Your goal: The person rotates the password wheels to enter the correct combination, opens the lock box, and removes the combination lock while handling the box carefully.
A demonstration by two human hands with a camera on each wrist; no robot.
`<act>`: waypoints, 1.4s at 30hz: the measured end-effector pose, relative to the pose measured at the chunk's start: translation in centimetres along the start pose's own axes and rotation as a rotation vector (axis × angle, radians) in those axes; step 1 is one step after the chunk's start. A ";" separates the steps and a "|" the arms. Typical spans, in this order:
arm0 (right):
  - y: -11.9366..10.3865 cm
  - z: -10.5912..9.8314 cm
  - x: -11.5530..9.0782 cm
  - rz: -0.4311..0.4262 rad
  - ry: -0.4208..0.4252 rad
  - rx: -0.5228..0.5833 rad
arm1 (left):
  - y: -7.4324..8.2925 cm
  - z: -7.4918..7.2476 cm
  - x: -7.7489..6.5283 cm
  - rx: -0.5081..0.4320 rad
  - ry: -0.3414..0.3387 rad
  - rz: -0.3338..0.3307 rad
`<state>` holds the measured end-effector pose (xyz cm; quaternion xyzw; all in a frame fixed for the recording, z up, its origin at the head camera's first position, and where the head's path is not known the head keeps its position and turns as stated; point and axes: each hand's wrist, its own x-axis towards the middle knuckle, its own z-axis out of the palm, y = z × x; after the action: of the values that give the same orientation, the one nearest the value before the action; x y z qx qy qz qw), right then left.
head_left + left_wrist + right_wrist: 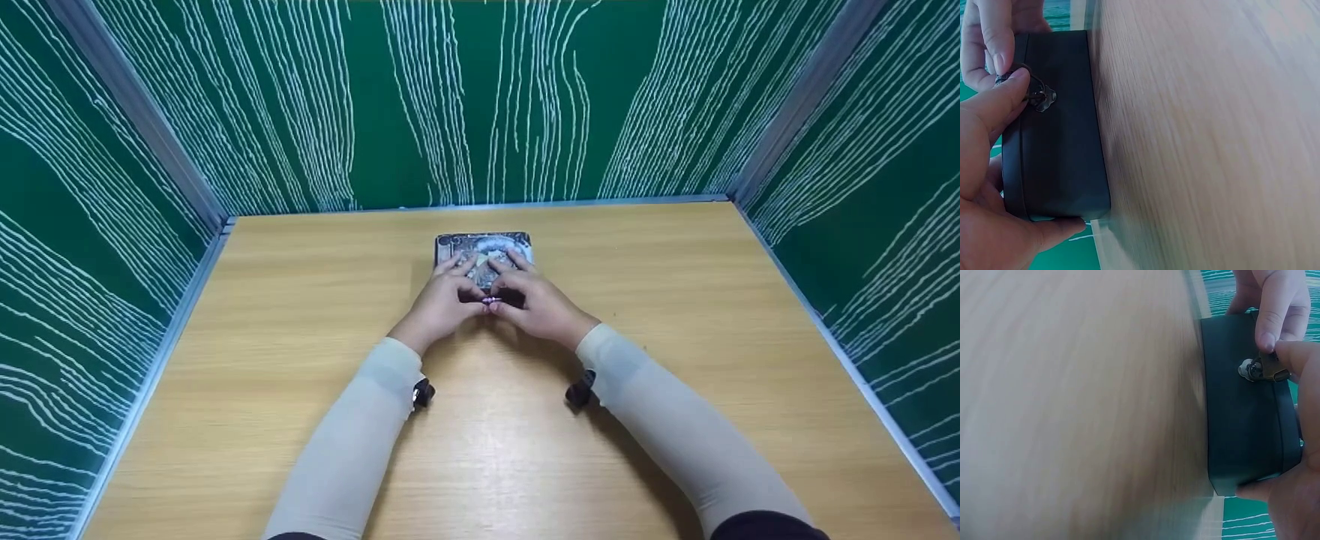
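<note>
A small dark box with a picture-printed lid stands on the table. On its front is a metal catch, with a small brass-coloured padlock hanging at it. My left hand and right hand meet at this front side. Both pinch at the padlock between thumb and forefinger, the two thumbs almost touching. Other fingers of each hand spread over the lid and along the box's ends. Fingertips partly hide the padlock, and its shackle loops out by the left thumb in the left wrist view.
The box sits toward the back of the wooden table. Green panels with white wavy lines rise behind and on both sides, joined by metal posts. Each sleeved forearm carries a small black wrist camera.
</note>
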<state>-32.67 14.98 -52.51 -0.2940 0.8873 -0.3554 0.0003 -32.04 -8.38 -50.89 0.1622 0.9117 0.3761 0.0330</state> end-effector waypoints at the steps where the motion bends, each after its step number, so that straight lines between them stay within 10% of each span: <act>1: 0.0 0.0 0.0 0.008 -0.001 0.001 | 0.0 0.0 0.0 -0.004 -0.001 -0.004; 42: 0.2 -0.1 0.0 -0.031 -0.004 0.008 | -0.3 0.0 0.0 -0.018 0.005 0.025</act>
<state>-32.74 15.15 -52.55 -0.3083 0.8812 -0.3584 -0.0024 -32.16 -8.55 -51.11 0.1722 0.9063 0.3849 0.0273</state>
